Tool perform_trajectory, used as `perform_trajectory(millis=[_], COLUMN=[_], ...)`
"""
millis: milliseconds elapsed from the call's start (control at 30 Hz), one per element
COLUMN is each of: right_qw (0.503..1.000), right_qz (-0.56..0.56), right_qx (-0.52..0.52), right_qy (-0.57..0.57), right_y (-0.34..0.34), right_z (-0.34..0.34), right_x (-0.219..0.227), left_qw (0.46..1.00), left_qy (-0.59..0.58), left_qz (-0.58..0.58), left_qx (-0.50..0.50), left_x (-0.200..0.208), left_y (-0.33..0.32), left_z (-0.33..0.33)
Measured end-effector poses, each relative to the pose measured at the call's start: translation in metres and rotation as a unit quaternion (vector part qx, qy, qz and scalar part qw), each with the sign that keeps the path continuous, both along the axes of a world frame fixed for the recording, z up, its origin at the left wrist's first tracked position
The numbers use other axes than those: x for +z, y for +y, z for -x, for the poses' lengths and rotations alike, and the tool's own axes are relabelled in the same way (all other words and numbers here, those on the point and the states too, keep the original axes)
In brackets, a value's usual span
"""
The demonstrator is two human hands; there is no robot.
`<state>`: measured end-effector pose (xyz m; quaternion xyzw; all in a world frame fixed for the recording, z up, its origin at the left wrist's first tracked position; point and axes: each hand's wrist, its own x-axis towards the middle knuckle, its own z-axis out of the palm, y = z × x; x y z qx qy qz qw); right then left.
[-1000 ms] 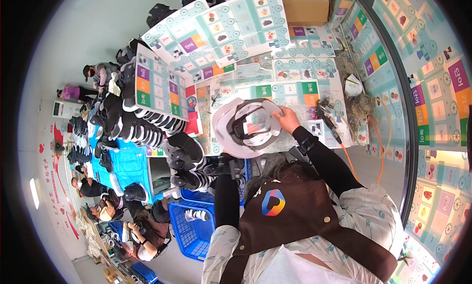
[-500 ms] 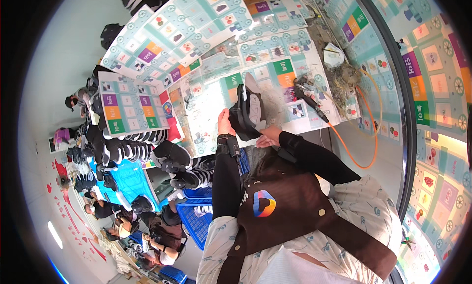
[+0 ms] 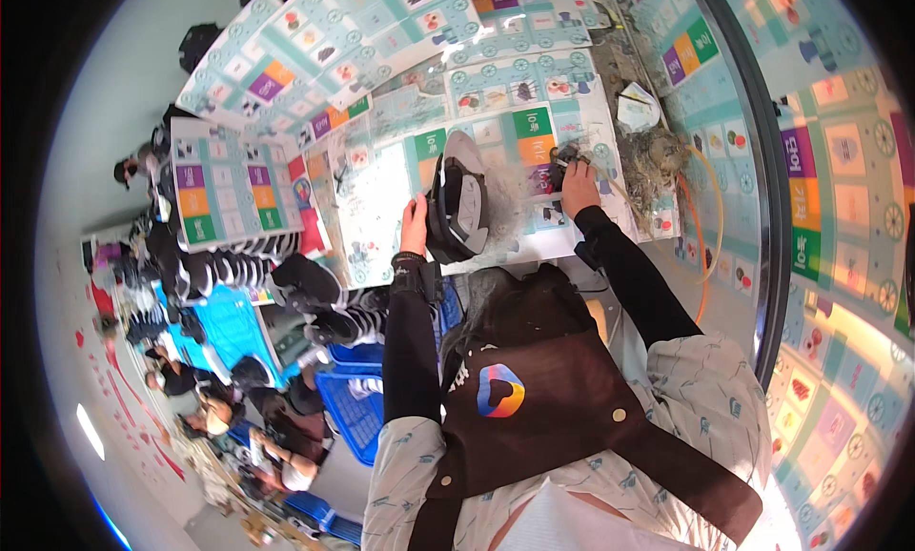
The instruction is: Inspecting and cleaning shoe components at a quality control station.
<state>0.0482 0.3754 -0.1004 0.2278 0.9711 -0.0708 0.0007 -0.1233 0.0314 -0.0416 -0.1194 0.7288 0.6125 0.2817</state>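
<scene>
A black cap (image 3: 444, 208) lies on the worktable with its pale grey inside showing and its brim pointing to the far side. My left hand (image 3: 414, 227) is at the cap's left edge, gripping its side. To the right, my right hand (image 3: 579, 187) has its fingers closed on a small black hand tool (image 3: 570, 154) that lay on the table. The tool's grip is mostly hidden under my hand. An orange cord (image 3: 703, 251) runs down past the table's right end.
Printed boards (image 3: 329, 46) lean along the back left. Stacked caps (image 3: 243, 273) stand left of the table (image 3: 381, 255), with blue baskets (image 3: 348, 413) below. Grey lint (image 3: 658, 160) clings around the right end near a yellow hose (image 3: 720, 189). Other people (image 3: 276, 456) work at the lower left.
My right hand has left the cap's near edge and moved right and away onto the tool. The left hand stays by the cap, which now rests with its inside turned up more.
</scene>
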Motion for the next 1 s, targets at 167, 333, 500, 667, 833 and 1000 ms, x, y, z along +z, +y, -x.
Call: perform_trajectory(millis=[167, 333, 500, 667, 833, 1000], right_qw=[0.963, 0.840, 0.862, 0.904, 0.893, 0.905], right_qz=[0.184, 0.530, 0.496, 0.419, 0.424, 0.420], right_qx=[-0.083, 0.014, 0.091, 0.071, 0.144, 0.053], right_qy=[0.181, 0.115, 0.051, 0.048, -0.039, 0.029], right_y=[-0.002, -0.038, -0.068, -0.066, -0.067, -0.078], right_z=[-0.005, -0.011, -0.003, 0.003, -0.001, 0.011], right_x=[0.051, 0.119, 0.122, 0.129, 0.123, 0.140], left_qw=[0.992, 0.993, 0.983, 0.970, 0.978, 0.985], left_qy=[0.039, 0.027, 0.049, 0.054, 0.027, 0.038], left_qz=[0.106, 0.095, 0.150, 0.208, 0.173, 0.137], left_qx=[-0.051, -0.059, -0.095, -0.109, -0.114, -0.096], left_x=[0.001, -0.005, 0.005, 0.026, 0.045, 0.027], left_y=[-0.005, 0.001, 0.008, 0.017, 0.018, 0.012], left_z=[-0.003, -0.001, 0.003, 0.003, 0.002, 0.006])
